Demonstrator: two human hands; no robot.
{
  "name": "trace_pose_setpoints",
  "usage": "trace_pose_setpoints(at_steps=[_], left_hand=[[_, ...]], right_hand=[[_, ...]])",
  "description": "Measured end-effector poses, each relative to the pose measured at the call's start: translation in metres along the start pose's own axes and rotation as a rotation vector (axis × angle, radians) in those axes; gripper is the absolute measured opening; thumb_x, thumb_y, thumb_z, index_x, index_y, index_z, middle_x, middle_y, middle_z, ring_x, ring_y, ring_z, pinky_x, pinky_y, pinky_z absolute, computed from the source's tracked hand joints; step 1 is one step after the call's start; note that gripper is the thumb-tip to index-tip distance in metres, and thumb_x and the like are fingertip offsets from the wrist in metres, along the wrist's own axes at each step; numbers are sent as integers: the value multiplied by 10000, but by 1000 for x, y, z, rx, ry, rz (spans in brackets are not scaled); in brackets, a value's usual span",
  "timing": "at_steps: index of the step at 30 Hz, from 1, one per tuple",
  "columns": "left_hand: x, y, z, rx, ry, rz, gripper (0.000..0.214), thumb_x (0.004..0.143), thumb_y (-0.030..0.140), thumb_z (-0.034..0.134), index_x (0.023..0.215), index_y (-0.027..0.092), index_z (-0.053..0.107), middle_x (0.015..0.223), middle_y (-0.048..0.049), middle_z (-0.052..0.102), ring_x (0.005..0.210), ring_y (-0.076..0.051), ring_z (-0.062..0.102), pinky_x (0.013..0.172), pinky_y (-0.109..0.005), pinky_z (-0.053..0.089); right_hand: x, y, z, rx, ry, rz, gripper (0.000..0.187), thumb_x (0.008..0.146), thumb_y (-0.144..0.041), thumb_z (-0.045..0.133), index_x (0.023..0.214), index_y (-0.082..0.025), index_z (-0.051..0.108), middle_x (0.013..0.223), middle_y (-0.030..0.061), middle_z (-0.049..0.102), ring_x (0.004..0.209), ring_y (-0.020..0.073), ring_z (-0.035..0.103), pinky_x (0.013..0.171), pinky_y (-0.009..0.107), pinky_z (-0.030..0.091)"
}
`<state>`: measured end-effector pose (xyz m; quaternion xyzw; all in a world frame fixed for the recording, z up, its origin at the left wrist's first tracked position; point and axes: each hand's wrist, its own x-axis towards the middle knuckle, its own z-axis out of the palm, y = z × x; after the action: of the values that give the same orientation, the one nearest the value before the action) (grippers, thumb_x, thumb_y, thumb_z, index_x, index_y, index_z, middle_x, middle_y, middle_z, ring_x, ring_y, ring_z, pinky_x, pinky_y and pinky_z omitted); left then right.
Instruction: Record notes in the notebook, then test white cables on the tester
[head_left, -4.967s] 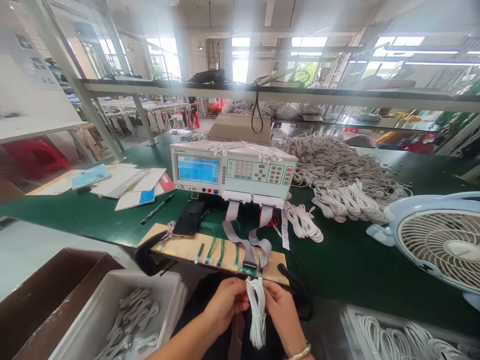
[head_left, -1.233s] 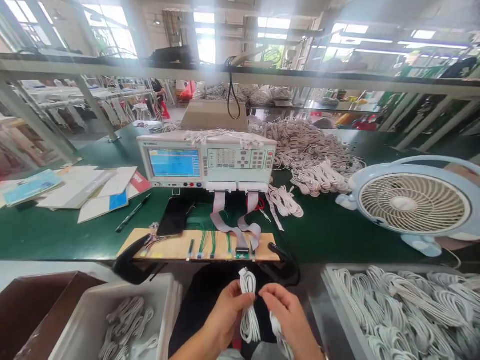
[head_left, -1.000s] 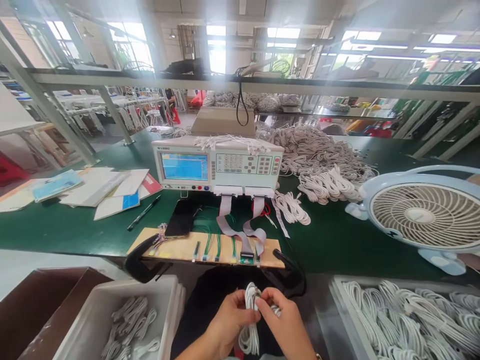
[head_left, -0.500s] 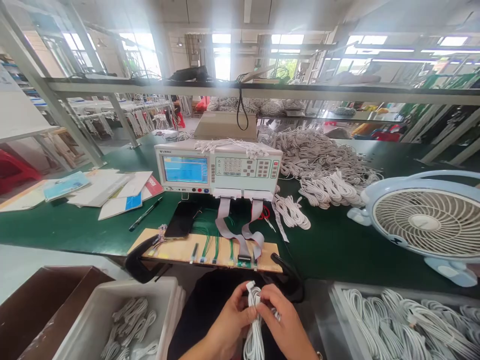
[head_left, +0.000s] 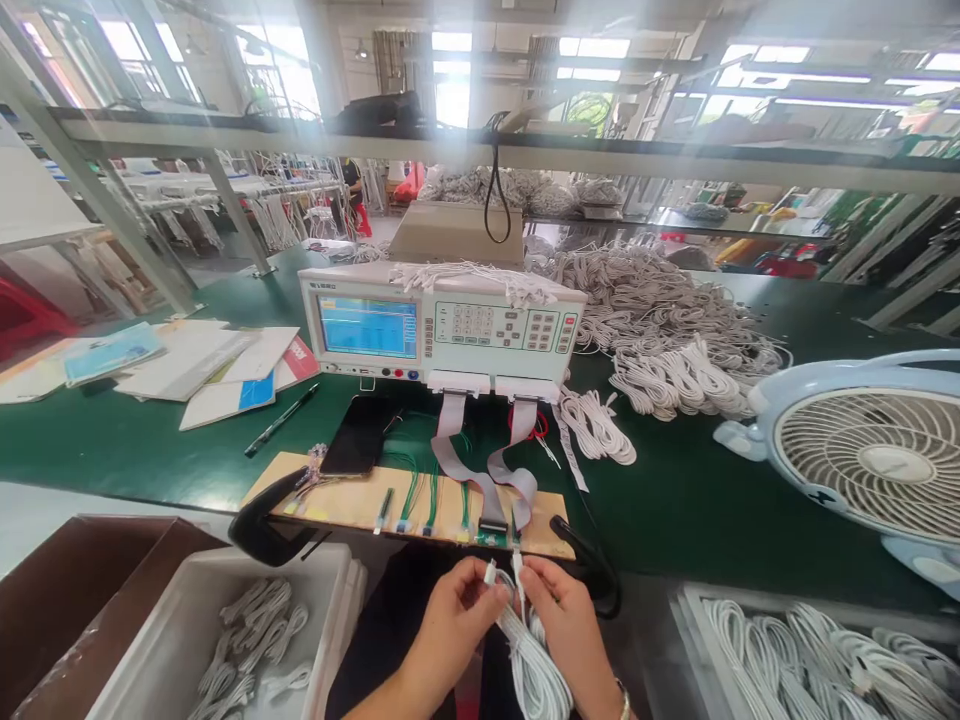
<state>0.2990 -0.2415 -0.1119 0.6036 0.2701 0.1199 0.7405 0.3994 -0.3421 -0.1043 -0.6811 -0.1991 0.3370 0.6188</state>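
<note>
My left hand pinches one white plug end of a coiled white cable. My right hand grips the cable's other white connector, its tip close to the small green circuit board at the front edge of a wooden board. I cannot tell if connector and circuit board touch. The coil hangs down between both hands. Grey ribbon cables run from the circuit board area up to a tester with a blue screen.
At the lower left a white bin holds coiled cables, beside a brown box. Another bin of cables stands lower right. A fan, a cable pile, a phone, a pen and papers lie around.
The coil's two ends are now apart, one in each hand. My right hand has brought its connector up to the wooden board's edge. The camera view has shifted slightly.
</note>
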Motion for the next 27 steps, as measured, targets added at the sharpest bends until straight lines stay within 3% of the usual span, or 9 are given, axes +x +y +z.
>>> trace_pose_setpoints(at_steps=[3,7,12,16,22,27], left_hand=[[2,6,-10,-42,-1,-60,324,711,461,565,663,142,532,553,21,491,518,-81,428,518,-202,342],[4,11,-18,-108,60,-158,347,631,446,647,694,118,553,589,0,544,536,-91,487,531,-215,388],[6,17,-10,-227,73,-228,344,589,404,692,652,113,520,645,-50,609,520,-80,507,519,-207,389],[9,16,4,-339,128,-237,332,563,367,717,606,109,513,574,-28,578,455,-53,460,484,-186,352],[8,2,23,-634,206,-140,311,604,351,704,597,131,484,523,18,515,432,-41,402,473,-185,326],[11,-1,18,-682,200,-174,345,518,341,764,626,120,522,541,12,523,444,-37,401,482,-177,317]], right_hand=[[1,2,7,136,32,88,369,707,-470,577,790,-111,600,513,0,545,440,107,448,461,233,383],[-2,-1,10,84,113,36,386,707,-495,565,783,-119,608,547,10,575,495,128,496,498,236,411],[-12,-1,-10,-201,-60,-78,361,771,-452,511,923,-141,613,717,33,641,671,156,571,619,233,433],[-20,3,-17,-253,-65,-82,373,786,-454,487,959,-140,591,764,45,643,712,160,572,650,235,431],[-22,9,-14,-101,-6,-15,406,745,-473,528,941,-122,585,730,52,639,485,105,463,480,231,388],[-16,11,-10,117,40,74,391,686,-462,599,899,-134,600,691,36,620,459,94,437,440,221,346]])
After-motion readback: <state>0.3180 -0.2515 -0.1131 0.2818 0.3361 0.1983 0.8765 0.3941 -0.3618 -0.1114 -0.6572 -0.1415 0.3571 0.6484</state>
